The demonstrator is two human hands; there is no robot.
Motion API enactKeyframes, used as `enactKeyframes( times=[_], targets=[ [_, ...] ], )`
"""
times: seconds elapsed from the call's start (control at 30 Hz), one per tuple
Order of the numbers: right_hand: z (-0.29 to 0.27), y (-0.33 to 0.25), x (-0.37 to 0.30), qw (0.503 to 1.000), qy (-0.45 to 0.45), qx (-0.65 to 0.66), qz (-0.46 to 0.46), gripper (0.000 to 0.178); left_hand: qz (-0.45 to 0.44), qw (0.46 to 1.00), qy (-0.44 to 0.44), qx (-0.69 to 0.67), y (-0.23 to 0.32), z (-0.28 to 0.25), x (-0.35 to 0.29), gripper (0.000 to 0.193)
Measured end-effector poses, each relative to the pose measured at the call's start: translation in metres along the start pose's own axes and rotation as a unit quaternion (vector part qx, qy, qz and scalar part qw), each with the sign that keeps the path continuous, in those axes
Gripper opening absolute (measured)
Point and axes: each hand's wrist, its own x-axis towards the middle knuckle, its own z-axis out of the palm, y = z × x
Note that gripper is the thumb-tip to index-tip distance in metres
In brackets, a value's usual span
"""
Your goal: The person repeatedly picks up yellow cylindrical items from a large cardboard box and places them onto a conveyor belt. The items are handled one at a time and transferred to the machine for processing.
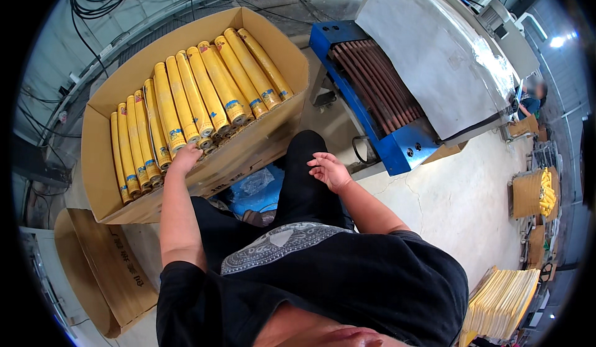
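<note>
My left hand [185,159] reaches over the near wall of a large cardboard box [135,208]. Its fingers are closed at the near end of one of the yellow tubes [169,114]; the fingertips are partly hidden. Several such long tubes lie side by side in the box, each with a blue band of print near its lower end and more tube ends beneath. Above my right knee hovers my right hand [331,172], its fingers loosely bent and apart, with nothing visible in them.
A machine with a blue frame [398,151], dark rollers [379,86] and a grey metal cover [434,49] stands at the right. An open carton [115,266] sits at lower left. Blue plastic [254,192] lies by my legs. Stacked yellow sheets [503,300] stand at lower right.
</note>
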Motion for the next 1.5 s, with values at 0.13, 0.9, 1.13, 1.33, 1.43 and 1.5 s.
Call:
enactKeyframes(
  times=[0.13, 0.9, 1.13, 1.33, 1.43, 1.5],
  targets=[
    [0.0, 0.0, 0.001, 1.0, -0.004, 0.005, -0.002, 0.027, 0.002, 0.999, 0.001, -0.035, -0.01, 0.003, 0.006, 0.054],
    [-0.032, -0.105, 0.023, 0.862, 0.12, 0.451, -0.196, 0.099, -0.012, 0.998, -0.011, -0.058, -0.011, 0.003, 0.01, 0.06],
    [-0.046, -0.138, 0.056, 0.786, 0.058, 0.577, -0.214, 0.086, -0.005, 0.998, 0.024, -0.063, -0.013, 0.004, 0.008, 0.058],
    [-0.045, -0.139, 0.079, 0.77, 0.039, 0.578, -0.267, 0.053, -0.017, 0.999, 0.039, -0.028, 0.024, -0.001, -0.011, 0.048],
    [-0.016, -0.124, 0.084, 0.83, 0.042, 0.515, -0.209, 0.035, 0.09, 0.977, 0.18, -0.073, 0.025, 0.006, -0.012, 0.043],
    [0.022, -0.095, 0.067, 0.887, 0.008, 0.448, -0.112, 0.029, 0.213, 0.933, 0.286, -0.048, 0.048, 0.015, -0.016, 0.038]
  ],
)
